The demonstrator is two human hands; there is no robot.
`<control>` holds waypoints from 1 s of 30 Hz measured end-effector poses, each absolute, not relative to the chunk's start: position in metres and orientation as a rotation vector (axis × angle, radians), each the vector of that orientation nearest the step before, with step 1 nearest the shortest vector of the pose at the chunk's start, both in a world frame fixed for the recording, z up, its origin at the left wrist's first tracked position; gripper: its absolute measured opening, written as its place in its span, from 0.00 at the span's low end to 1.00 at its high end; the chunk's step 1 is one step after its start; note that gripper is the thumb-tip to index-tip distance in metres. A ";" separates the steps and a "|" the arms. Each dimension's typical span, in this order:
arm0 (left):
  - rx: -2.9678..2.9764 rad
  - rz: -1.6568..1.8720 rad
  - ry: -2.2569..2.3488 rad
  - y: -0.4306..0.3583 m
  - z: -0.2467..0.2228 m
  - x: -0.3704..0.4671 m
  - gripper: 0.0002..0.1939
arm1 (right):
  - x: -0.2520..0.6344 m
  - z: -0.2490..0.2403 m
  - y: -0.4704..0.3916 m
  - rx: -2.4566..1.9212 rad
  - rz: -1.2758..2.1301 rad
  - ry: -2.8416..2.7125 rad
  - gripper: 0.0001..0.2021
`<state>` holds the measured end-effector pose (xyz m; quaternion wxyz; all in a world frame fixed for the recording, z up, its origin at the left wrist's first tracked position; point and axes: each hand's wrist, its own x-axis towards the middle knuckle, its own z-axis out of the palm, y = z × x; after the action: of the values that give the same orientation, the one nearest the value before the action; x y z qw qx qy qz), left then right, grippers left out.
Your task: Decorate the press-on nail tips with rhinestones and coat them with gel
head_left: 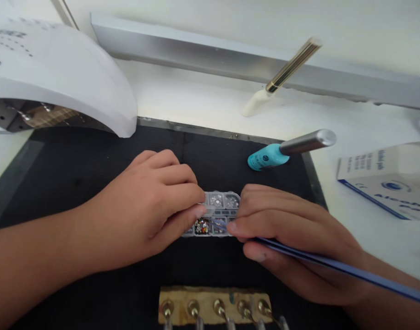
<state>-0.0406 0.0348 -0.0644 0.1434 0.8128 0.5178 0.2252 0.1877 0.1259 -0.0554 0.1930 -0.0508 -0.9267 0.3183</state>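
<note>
The clear compartment case point(215, 212) lies on the black mat point(134, 284) in front of you, between your two hands. Its compartments stand in two rows. In the far row you have clear and silvery stones; in the near row, one compartment holds a mix of white, dark and amber stones point(202, 226), and the one to its right holds small pale pieces too blurred to sort. The case's long axis runs left to right, both ends partly covered by your hands.

Your right hand point(295, 238) grasps the blue tweezers point(313, 261), whose tips point left and slightly away from you, in over the near row; their long axis slants down to the right, out of view. Whether the tips pinch a stone, you cannot tell. Your left hand point(158, 197) pinches a small clear lid point(207, 210) at the case between thumb and forefinger.

Nearer you lies a wooden strip point(206, 316) bearing five metal stands. Beyond your right hand, a turquoise bottle point(267, 157) stands on the mat, and a cream bottle point(256, 101) farther off. At far left, a white lamp point(69, 73) houses more metal stands; at right lies an alcohol-pad box point(385, 183).
</note>
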 end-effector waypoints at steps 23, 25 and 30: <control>2.344 0.655 1.485 0.033 -0.064 -0.041 0.14 | 0.188 -0.059 0.127 -0.134 0.964 -2.568 0.05; 2.343 0.659 1.482 0.033 -0.063 -0.041 0.13 | 0.190 -0.060 0.127 -0.130 0.978 -2.549 0.05; 2.336 0.694 1.483 0.033 -0.064 -0.042 0.13 | 0.192 -0.056 0.125 -0.104 1.044 -2.449 0.05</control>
<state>-0.0418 0.0331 -0.0640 0.1440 0.8104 0.5143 0.2409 0.1918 0.1248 -0.0563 0.2366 -0.0380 -0.8931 0.3807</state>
